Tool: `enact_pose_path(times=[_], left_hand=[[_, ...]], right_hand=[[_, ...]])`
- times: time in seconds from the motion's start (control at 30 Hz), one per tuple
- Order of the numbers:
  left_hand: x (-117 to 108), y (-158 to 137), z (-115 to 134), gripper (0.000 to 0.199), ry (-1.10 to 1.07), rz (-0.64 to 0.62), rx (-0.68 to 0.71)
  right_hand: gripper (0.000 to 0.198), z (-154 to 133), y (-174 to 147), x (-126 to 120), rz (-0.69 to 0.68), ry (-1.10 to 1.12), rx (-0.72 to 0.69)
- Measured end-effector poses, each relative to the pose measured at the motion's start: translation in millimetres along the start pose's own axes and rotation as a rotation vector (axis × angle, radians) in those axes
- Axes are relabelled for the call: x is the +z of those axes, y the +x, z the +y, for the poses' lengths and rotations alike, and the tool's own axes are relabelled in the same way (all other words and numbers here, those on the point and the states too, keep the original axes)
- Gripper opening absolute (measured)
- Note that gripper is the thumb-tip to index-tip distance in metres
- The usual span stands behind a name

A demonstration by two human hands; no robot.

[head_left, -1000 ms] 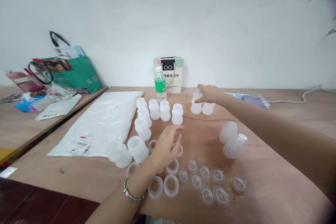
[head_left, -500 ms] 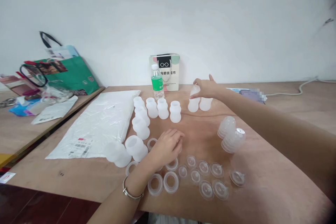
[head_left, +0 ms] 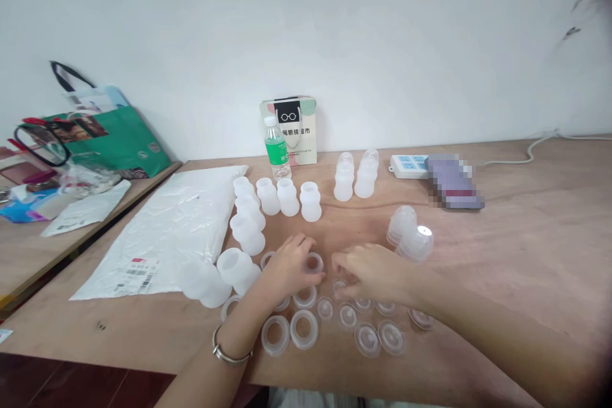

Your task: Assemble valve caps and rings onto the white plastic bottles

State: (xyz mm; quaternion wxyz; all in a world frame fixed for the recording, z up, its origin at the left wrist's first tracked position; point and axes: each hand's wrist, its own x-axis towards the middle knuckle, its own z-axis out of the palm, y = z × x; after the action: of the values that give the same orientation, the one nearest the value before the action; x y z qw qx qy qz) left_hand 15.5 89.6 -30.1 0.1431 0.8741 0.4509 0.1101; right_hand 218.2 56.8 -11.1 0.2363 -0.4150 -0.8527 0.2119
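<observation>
Rings (head_left: 315, 330) lie on the tabletop (head_left: 530, 248) by my left grip (head_left: 287, 273), thumb and fingers parted; a clear disc (head_left: 340, 287) sits at my right grip's (head_left: 370, 274) fingertips, whether pinched I cannot tell.

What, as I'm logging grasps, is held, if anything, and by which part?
The left hand curls by a translucent ring, the right hand over a clear disc; whether either is gripped, or where, cannot be told.

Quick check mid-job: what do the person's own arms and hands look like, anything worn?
The left hand and right hand are ungloved, with no sleeves in view. A slim, shiny silver-coloured bangle circles the left wrist; nothing shows on the right.
</observation>
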Motion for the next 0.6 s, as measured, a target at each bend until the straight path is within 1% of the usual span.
enact_pose_path(times=[0.07, 0.13, 0.2, 0.3, 0.37, 0.43, 0.47, 0.53, 0.6], left_hand=[[0.8, 1.0, -0.9, 0.034, -0.009, -0.007, 0.021], [0.4, 1.7, -0.8, 0.026, -0.021, -0.004, 0.043], [-1.1, 1.7, 0.4, 0.023, -0.057, 0.032, 0.057], [-4.3, 1.2, 3.9, 0.023, -0.185, 0.171, 0.08], [-6.3, 1.7, 6.7, 0.025, -0.316, 0.274, 0.093], [-7.9, 4.0, 9.6, 0.028, -0.483, 0.352, 0.093], [-8.7, 5.8, 11.1, 0.03, -0.584, 0.38, 0.086], [-10.4, 10.5, 14.8, 0.033, -0.795, 0.431, 0.061], [-12.4, 15.9, 19.4, 0.034, -0.952, 0.479, 0.049]], right_hand=[[0.03, 6.3, 2.2, 9.4, 0.016, 0.003, -0.048], [0.029, 8.8, 4.6, 13.5, -0.016, -0.027, -0.068], [0.026, 8.1, 5.6, 13.0, -0.066, -0.067, -0.065], [0.021, 3.8, 4.2, 3.1, -0.109, -0.082, -0.027], [0.014, 1.0, 2.1, -8.3, -0.094, -0.05, 0.014], [0.008, 0.2, 0.2, -19.6, -0.052, 0.024, 0.07], [0.008, 0.7, -0.5, -23.9, -0.031, 0.091, 0.103], [0.015, 3.6, -1.1, -27.9, 0.003, 0.282, 0.172], [0.019, 8.3, -0.6, -25.7, 0.059, 0.475, 0.21]])
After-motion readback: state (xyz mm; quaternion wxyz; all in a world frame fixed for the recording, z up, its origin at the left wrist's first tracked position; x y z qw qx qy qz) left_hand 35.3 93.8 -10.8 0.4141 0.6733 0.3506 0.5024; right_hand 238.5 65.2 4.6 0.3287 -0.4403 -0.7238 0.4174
